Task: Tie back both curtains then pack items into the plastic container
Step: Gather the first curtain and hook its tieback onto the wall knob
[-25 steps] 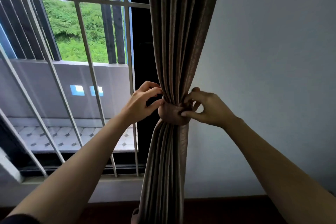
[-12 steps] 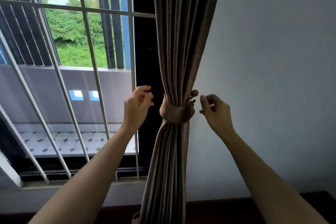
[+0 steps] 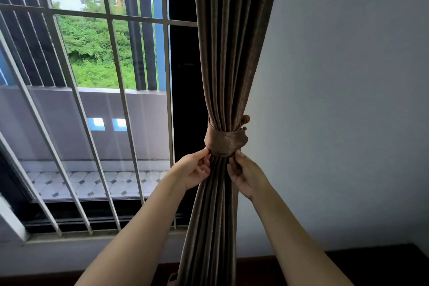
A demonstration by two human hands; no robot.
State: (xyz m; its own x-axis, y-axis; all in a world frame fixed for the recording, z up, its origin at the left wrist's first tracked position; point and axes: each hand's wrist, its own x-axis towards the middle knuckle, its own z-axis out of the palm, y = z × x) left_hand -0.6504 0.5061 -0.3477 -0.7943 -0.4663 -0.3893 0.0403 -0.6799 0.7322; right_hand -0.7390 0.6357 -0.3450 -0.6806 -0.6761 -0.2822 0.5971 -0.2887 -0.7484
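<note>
Curtain [image 3: 232, 53]: gathered between window [image 3: 92, 58] and wall, cinched by tie [image 3: 225, 143].
Left hand [image 3: 196, 170]: raised, pinching folds just under tie.
Right hand [image 3: 247, 175]: raised, gripping folds opposite.

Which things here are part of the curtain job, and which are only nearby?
Part of the job: brown curtain, tieback band around it, left hand and right hand gripping its folds below the band.
Only nearby: window bars, grey wall, tiled balcony floor.
</note>
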